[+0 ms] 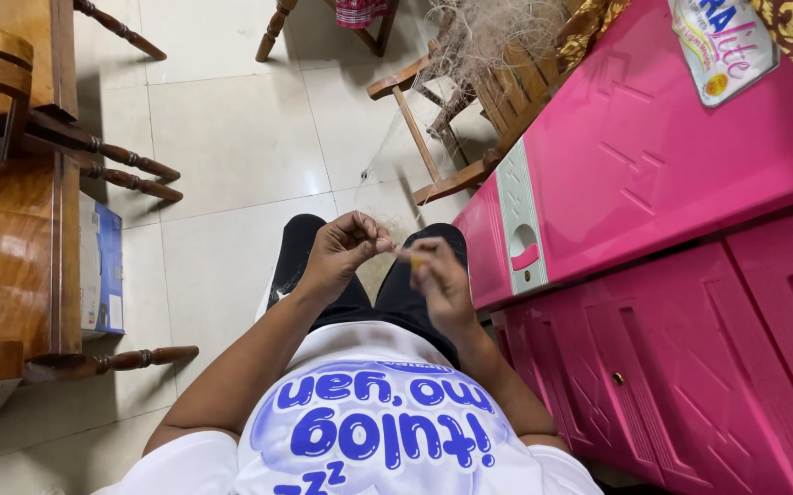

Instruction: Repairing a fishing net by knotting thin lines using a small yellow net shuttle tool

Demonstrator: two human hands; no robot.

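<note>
I look straight down at my lap. My left hand (pixel 346 249) is raised above my knees with its fingertips pinched together on a thin pale strand (pixel 396 249). My right hand (pixel 440 275) meets it from the right, fingers curled around a small yellow piece (pixel 417 263) at the strand's other end. Both hands hover over my black trousers (pixel 387 293). A fine, nearly clear thread or net seems to run upward from my hands toward a tangled bundle of pale fibre (pixel 488 32) on a wooden chair; its exact path is hard to make out.
A bright pink plastic cabinet (pixel 653 275) stands close on my right, a printed plastic bag (pixel 722 41) on top. Wooden furniture with turned legs (pixel 11 229) and a blue-and-white box (pixel 103 270) fill the left. A slatted wooden chair (pixel 456 119) stands ahead on pale floor tiles (pixel 231 147).
</note>
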